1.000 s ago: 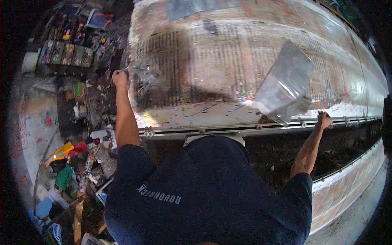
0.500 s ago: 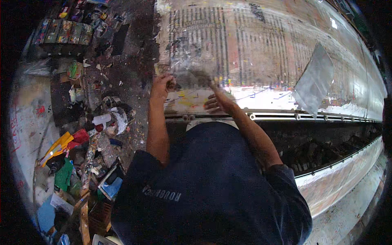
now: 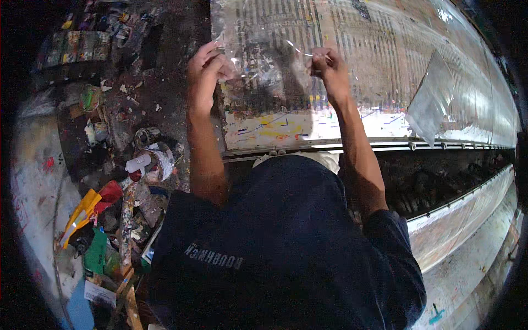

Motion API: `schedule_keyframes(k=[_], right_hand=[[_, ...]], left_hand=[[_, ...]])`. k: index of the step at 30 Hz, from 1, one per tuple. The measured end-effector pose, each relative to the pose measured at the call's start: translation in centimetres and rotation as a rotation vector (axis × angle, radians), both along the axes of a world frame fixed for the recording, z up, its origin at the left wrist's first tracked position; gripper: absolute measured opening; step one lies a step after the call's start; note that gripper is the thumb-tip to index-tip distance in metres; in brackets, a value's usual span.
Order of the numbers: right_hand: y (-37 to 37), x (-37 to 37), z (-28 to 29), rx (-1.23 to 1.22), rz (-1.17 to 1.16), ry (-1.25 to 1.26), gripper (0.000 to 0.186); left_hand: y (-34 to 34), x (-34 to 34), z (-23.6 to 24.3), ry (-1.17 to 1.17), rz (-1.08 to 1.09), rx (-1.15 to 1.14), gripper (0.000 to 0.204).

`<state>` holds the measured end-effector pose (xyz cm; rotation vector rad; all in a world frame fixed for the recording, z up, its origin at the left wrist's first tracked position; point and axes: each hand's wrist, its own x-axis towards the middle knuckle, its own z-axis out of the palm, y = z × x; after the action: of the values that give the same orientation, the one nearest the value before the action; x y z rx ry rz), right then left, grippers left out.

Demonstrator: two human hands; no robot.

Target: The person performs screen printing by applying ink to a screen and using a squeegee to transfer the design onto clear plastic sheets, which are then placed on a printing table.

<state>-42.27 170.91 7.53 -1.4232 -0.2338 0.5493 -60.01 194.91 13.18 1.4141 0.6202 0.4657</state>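
Both hands are raised over the left end of a long, paint-stained printing table (image 3: 374, 60). My left hand (image 3: 209, 71) is near the table's left edge, its fingers curled on a clear, crinkly plastic sheet (image 3: 264, 60). My right hand (image 3: 329, 71) pinches the right part of this sheet, where a curved edge catches the light. The sheet is hard to make out against the stained surface. A separate grey translucent sheet (image 3: 428, 104) lies tilted on the table to the right, overlapping its front rail.
Left of the table is a cluttered floor (image 3: 135, 88) with paint containers (image 3: 77, 44), rags, yellow and red pieces (image 3: 82, 214) and wooden sticks. A dark trough (image 3: 451, 176) runs below the front rail (image 3: 467, 146), bordered by a pale lower panel (image 3: 462, 220).
My hands were wide apart, came close together, and are now farther up over the table, moderately apart, with the clear sheet between them. The view has shifted toward the table's left end.
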Motion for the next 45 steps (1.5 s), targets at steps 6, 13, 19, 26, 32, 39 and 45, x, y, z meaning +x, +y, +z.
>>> schedule_keyframes(k=[6,13,19,26,32,39,45], right_hand=[[-0.8,-2.4,-10.1,-0.457,0.367,0.080,0.012],[-2.1,-7.3,-16.8,-0.971,0.476,-0.395,0.035],[-0.6,-7.5,-13.1,-1.212,0.626,-0.236,0.046],[0.0,-8.4,-12.7,-1.313,0.519,-0.261,0.057],[0.1,-8.0,-12.4,-1.325,0.519,-0.204,0.054],[0.2,-8.2,-12.1,-1.367,0.442,-0.179,0.049],[0.1,-8.2,-12.4,-1.350,0.463,-0.177,0.048]], left_hand=[[3.0,-5.7,-15.2,0.446,-0.056,0.341,0.017],[2.2,-13.1,-21.1,0.812,-0.190,0.240,0.023],[2.0,-13.1,-19.3,0.864,-0.147,0.336,0.022],[1.7,-13.5,-18.5,0.766,-0.151,0.395,0.024],[1.4,-14.0,-18.4,0.788,-0.152,0.355,0.023],[1.2,-13.9,-17.9,0.814,-0.179,0.389,0.022],[1.1,-13.8,-17.6,0.873,-0.155,0.326,0.022]])
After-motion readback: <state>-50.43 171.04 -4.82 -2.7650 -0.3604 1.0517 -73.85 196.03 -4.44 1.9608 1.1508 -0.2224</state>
